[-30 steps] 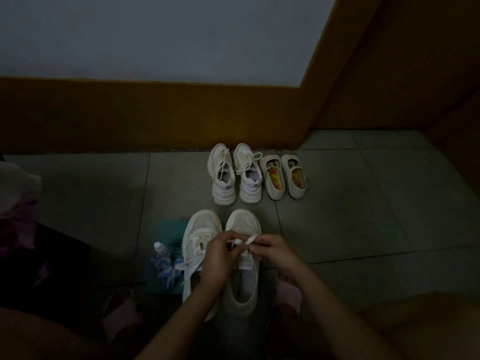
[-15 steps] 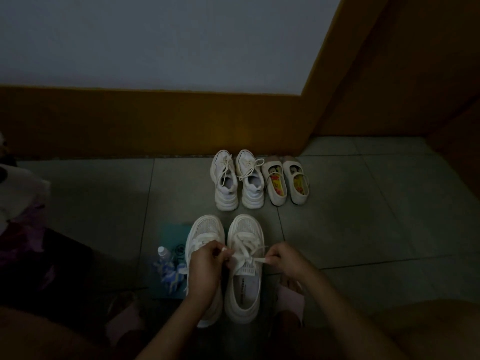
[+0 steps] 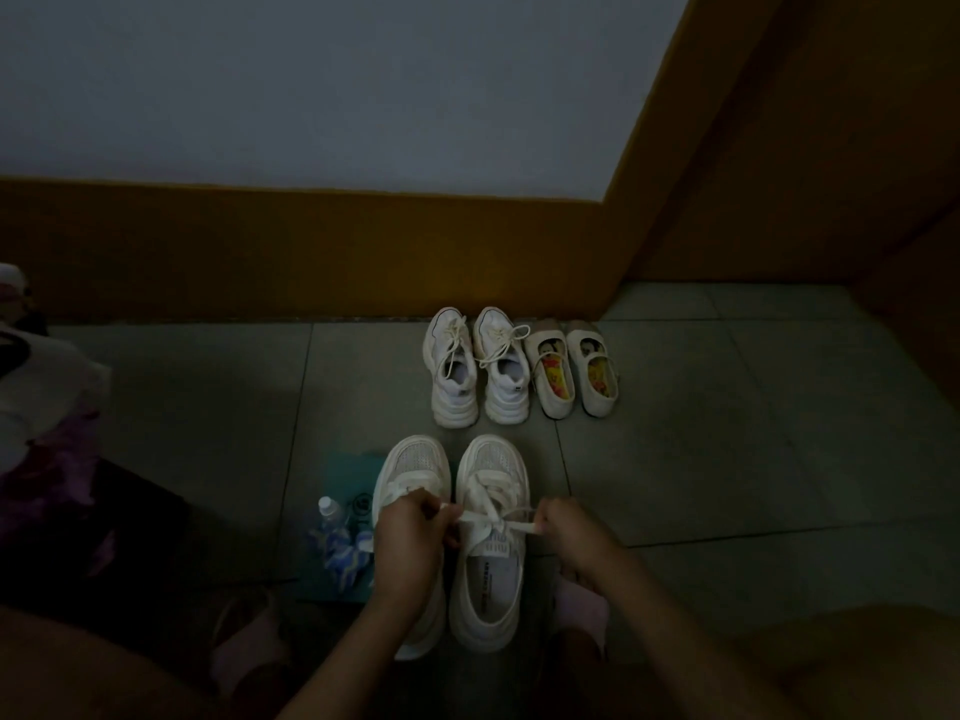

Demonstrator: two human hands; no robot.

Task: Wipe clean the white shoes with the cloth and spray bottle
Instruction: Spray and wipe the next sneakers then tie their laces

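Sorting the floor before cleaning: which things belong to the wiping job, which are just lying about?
Job: near sneakers, lace pinched by left hand and right hand, bottle, teal cloth, far sneakers, strap shoes.
Other: clothes pile, pink slipper.

The picture is very dim and a little grainy. The white shoes (image 3: 488,537) are the brightest part. The corners sink into dark shadow, and the wall (image 3: 311,85) edge bends from the wide lens.
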